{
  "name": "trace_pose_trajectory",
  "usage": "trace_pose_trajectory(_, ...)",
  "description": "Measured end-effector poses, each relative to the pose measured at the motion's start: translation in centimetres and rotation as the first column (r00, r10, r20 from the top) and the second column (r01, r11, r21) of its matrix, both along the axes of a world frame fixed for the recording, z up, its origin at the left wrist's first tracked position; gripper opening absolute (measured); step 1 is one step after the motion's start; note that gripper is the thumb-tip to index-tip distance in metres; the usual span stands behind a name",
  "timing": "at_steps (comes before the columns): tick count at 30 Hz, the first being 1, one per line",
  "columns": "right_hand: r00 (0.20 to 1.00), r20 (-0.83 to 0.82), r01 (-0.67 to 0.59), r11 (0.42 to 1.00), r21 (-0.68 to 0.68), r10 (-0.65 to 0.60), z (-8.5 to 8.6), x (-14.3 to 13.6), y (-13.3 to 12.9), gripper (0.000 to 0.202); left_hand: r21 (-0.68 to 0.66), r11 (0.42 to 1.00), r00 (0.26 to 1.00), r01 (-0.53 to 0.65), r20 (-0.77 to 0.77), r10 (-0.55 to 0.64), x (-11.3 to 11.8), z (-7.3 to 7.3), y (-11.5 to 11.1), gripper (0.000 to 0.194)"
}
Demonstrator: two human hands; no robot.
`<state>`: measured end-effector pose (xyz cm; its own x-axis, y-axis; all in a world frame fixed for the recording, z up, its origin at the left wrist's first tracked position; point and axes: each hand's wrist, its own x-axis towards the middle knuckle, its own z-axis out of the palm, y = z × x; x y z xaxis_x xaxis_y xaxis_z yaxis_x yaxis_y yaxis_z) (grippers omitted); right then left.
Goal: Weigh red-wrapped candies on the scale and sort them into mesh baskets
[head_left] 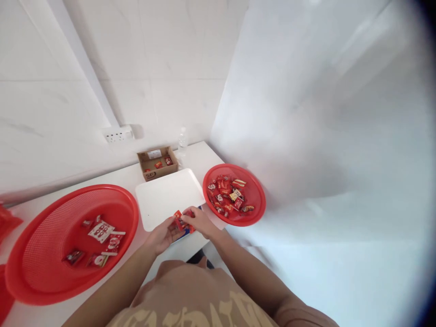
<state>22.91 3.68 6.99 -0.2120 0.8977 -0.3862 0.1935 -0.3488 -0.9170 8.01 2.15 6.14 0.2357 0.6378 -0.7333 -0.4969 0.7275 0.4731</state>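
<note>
Close in front of my body, both hands meet over the near edge of a white tray. My left hand has its fingers curled around small red candy packets. From the other side, my right hand pinches red packets at the same spot. The fingers hide how many there are and which hand bears each one. Something blue shows beneath the hands at the tray's near edge. To the right, a round red basket holds many red wrapped candies.
A large red basket with several packets stands on the left. Behind the tray sit a cardboard box with a few red packets and a clear plastic bottle. A socket strip is on the wall; red plastic lies far left.
</note>
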Motion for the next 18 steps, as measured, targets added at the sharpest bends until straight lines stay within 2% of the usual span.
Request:
trace_pose_trajectory(5,0.974,0.195,-0.159,0.963,0.216,0.117,0.8,-0.4,-0.4,0.011,-0.025,1.000,0.993,-0.013,0.120,0.016,1.2,0.5,0.1,0.012)
trace_pose_trajectory(9,0.922,0.357,-0.259,0.923,0.284,0.148,1.2,0.0,-0.8,0.015,-0.038,0.999,0.980,0.032,0.198,-0.024,1.2,0.7,0.5,0.014)
trace_pose_trajectory(12,0.916,0.352,-0.314,0.888,0.335,0.192,1.5,0.5,-1.0,0.025,-0.035,0.998,0.969,0.046,0.246,-0.036,1.4,0.7,1.1,0.012)
trace_pose_trajectory(15,0.964,0.237,-0.204,0.905,0.373,0.119,1.6,2.0,0.0,0.026,-0.083,0.996,0.968,0.023,0.249,-0.001,1.5,0.9,2.1,0.011)
trace_pose_trajectory(18,0.970,0.214,0.051,0.959,0.278,-0.114,0.7,5.9,2.6,0.030,-0.107,0.994,0.973,0.014,0.232,0.012,1.0,1.4,3.2,0.014)
